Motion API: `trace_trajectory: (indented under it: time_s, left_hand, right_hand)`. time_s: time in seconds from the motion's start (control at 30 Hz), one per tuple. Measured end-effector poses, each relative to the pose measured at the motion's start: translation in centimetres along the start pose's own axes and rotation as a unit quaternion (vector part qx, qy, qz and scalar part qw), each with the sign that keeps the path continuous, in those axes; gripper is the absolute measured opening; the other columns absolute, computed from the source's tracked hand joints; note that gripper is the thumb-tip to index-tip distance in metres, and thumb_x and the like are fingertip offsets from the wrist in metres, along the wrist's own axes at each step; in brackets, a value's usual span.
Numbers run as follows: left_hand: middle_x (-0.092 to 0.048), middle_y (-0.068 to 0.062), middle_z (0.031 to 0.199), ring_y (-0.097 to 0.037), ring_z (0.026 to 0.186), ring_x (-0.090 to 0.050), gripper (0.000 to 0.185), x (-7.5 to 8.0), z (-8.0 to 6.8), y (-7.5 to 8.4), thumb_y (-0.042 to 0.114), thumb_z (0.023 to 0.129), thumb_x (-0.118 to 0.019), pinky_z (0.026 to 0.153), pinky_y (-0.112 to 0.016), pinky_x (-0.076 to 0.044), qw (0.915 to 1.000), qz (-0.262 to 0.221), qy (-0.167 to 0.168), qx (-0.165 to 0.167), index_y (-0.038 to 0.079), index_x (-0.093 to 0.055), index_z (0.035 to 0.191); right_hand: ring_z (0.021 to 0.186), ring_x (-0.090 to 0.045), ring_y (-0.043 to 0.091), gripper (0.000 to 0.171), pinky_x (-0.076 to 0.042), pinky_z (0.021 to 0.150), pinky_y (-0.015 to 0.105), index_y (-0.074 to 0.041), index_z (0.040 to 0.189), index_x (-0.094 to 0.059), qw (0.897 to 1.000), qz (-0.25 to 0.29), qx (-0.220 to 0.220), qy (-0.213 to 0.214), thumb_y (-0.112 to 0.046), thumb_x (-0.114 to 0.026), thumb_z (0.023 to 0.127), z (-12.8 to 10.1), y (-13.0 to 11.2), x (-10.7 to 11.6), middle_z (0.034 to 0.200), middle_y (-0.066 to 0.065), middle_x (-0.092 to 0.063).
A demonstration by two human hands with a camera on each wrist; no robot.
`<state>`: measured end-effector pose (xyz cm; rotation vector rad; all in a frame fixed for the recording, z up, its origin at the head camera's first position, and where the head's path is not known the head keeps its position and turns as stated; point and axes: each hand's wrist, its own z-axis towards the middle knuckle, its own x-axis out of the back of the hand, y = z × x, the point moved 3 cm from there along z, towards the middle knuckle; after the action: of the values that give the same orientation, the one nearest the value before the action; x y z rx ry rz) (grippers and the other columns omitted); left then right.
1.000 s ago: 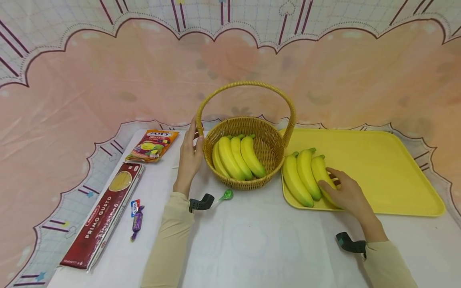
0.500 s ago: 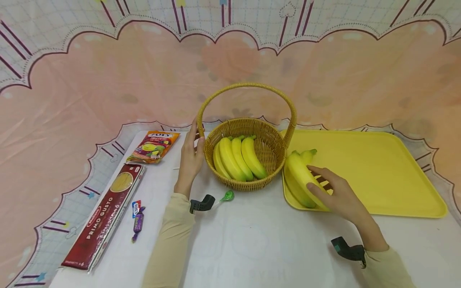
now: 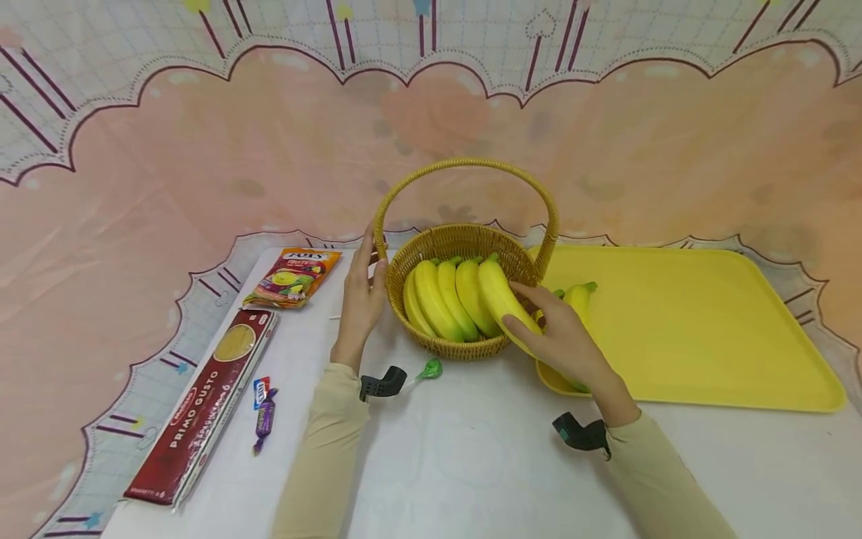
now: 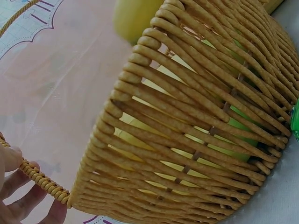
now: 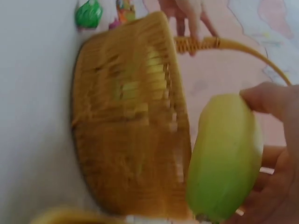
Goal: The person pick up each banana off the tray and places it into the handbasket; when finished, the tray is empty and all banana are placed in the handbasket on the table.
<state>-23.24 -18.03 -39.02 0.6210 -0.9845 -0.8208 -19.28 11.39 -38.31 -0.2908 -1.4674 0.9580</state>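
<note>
While the right hand (image 3: 566, 340) curled its fingers round a banana (image 3: 501, 299) and held it over the near rim of the wicker basket (image 3: 465, 344), the left hand (image 3: 364, 296) lay flat-fingered against the basket's far-left side, touching the foot of its handle (image 3: 465, 165) and gripping nothing. Three bananas (image 3: 444, 296) already lay side by side in the basket, just left of the held one. With so little room left there, the held banana might have caught on the rim or ridden up on the others and rolled out; the handle arching overhead might also have snagged the wrist. If the left hand had slackened, a push from the fruit could have slid the light basket sideways. Right of the right hand sat a yellow tray (image 3: 707, 329) with another banana (image 3: 579, 296) on it, partly hidden behind the hand. Near the left wrist lay a green lollipop (image 3: 429, 368); further left were a wrapped candy (image 3: 263, 412), a red spaghetti box (image 3: 202, 408) and a fruit snack pouch (image 3: 292, 277). The surface (image 3: 471, 464) wore a white cloth, and a pink scalloped backdrop (image 3: 431, 142) hung behind.
</note>
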Motion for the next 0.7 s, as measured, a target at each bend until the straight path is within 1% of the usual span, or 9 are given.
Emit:
trace_trajectory:
  time_s: [0.1,0.2,0.3,0.37,0.5,0.53,0.6,0.7]
  left_hand:
    - [-0.046,-0.015,0.137,-0.032,0.12,-0.051,0.055,-0.1,0.0,-0.1,0.027,0.102,-0.038,0.091,-0.05,-0.052,1.0,0.0,0.004,-0.005,0.029,-0.016,0.152]
    - [-0.046,-0.015,0.137,-0.032,0.12,-0.051,0.055,-0.1,0.0,0.0,0.026,0.102,-0.039,0.09,-0.051,-0.052,0.9999,-0.002,0.007,-0.008,0.028,-0.016,0.152]
    - [-0.046,-0.015,0.137,-0.033,0.12,-0.051,0.055,-0.1,-0.1,0.0,0.025,0.102,-0.039,0.09,-0.051,-0.052,1.0,-0.003,0.006,-0.007,0.028,-0.017,0.152]
    - [-0.046,-0.015,0.137,-0.032,0.121,-0.051,0.055,-0.1,-0.1,-0.1,0.025,0.102,-0.038,0.091,-0.051,-0.052,1.0,-0.004,0.004,-0.003,0.028,-0.017,0.152]
    - [-0.046,-0.014,0.137,-0.031,0.121,-0.051,0.054,-0.1,-0.2,-0.2,0.027,0.102,-0.037,0.092,-0.049,-0.051,1.0,-0.005,0.001,0.006,0.031,-0.016,0.152]
    - [-0.046,-0.013,0.137,-0.03,0.121,-0.051,0.054,-0.1,-0.2,-0.2,0.027,0.102,-0.037,0.092,-0.049,-0.052,1.0,-0.004,0.001,0.006,0.032,-0.016,0.152]
    - [-0.046,-0.013,0.136,-0.03,0.121,-0.051,0.054,-0.1,-0.2,-0.2,0.028,0.102,-0.037,0.092,-0.049,-0.052,1.0,-0.004,0.001,0.006,0.032,-0.016,0.152]
    - [-0.046,-0.012,0.136,-0.03,0.121,-0.051,0.054,0.0,-0.1,0.0,0.027,0.102,-0.038,0.091,-0.048,-0.052,1.0,-0.005,0.001,0.004,0.031,-0.017,0.152]
  right_hand:
    - [0.105,-0.054,0.024,0.06,-0.047,0.086,0.04,-0.015,0.142,-0.044,1.0,-0.015,-0.002,0.001,-0.045,-0.057,0.091,1.6,-1.0,-0.7,0.128,0.008,-0.055]
    - [0.11,-0.056,0.026,0.058,-0.048,0.089,0.042,-0.012,0.14,-0.046,0.999,-0.039,0.0,0.001,-0.043,-0.057,0.092,3.2,-1.9,-1.5,0.131,0.01,-0.055]
    - [0.109,-0.057,0.027,0.057,-0.049,0.088,0.042,-0.009,0.138,-0.047,0.998,-0.058,-0.004,-0.005,-0.041,-0.057,0.092,4.8,-2.6,-2.3,0.129,0.012,-0.056]
    - [0.114,-0.056,0.028,0.058,-0.049,0.092,0.043,-0.007,0.138,-0.047,0.997,-0.073,-0.013,-0.012,-0.04,-0.058,0.092,5.7,-2.9,-2.9,0.132,0.013,-0.054]
    - [0.116,-0.056,0.031,0.06,-0.049,0.094,0.046,-0.004,0.138,-0.045,0.993,-0.105,-0.03,-0.034,-0.039,-0.06,0.091,7.2,-3.0,-4.5,0.133,0.015,-0.054]
    - [0.117,-0.055,0.032,0.061,-0.046,0.098,0.048,-0.004,0.138,-0.045,0.992,-0.111,-0.033,-0.039,-0.039,-0.06,0.09,7.5,-3.0,-4.9,0.134,0.016,-0.054]
    - [0.118,-0.055,0.032,0.063,-0.045,0.1,0.047,-0.003,0.139,-0.044,0.992,-0.113,-0.039,-0.046,-0.039,-0.061,0.09,7.9,-3.1,-5.7,0.133,0.016,-0.054]
    - [0.117,-0.056,0.03,0.066,-0.045,0.101,0.045,-0.003,0.139,-0.042,0.993,-0.093,-0.043,-0.057,-0.04,-0.063,0.089,8.5,-3.5,-6.6,0.132,0.016,-0.055]
